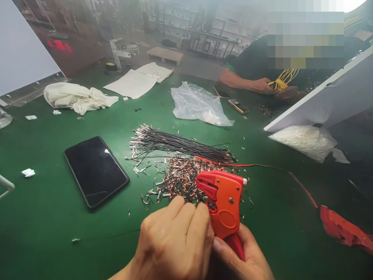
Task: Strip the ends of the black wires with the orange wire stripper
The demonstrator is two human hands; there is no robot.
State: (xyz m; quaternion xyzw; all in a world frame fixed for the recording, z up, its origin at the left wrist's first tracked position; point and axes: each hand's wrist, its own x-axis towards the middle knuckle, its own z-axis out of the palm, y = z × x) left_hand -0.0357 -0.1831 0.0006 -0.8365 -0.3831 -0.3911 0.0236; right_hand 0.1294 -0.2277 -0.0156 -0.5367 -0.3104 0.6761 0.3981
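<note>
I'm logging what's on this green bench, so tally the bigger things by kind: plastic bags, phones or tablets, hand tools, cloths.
Plastic bags: 2, a clear bag and a bag of white parts
Phones or tablets: 2, a black tablet and a co-worker's phone
Hand tools: 1, the orange wire stripper
Cloths: 1, the white cloth
Total: 6

Bare green mat (43,233) leftward, past phone (96,171); wire pile (180,177) ahead

It was a workshop: beyond the hands lay a green table (43,217) and wire piles (180,144), shelves (186,19) far behind.
</note>
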